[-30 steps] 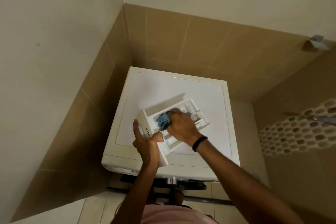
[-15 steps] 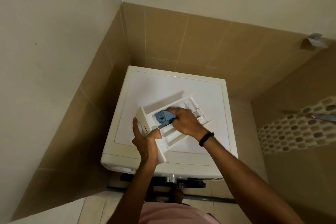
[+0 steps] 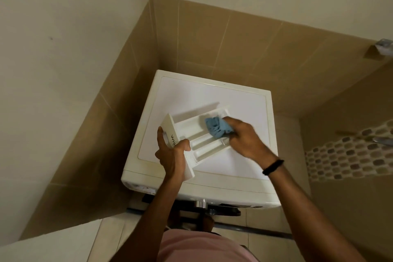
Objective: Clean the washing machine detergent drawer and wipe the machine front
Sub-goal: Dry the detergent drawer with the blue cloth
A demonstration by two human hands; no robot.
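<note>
We are gripping the detergent drawer [image 3: 204, 144] by its front panel, our left hand [image 3: 172, 156] curled round it; the drawer is sitting over the washing machine [image 3: 191, 95] top; our right hand [image 3: 248, 141] fingers [image 3: 234, 123] are clutching a blue cloth [image 3: 215, 127], pressing it into the drawer's far end.

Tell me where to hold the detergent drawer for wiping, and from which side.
Grip the detergent drawer by its thick front panel, coming from the near left: that slab is a solid handle, and it leaves the open compartments clear for the blue cloth.
</note>
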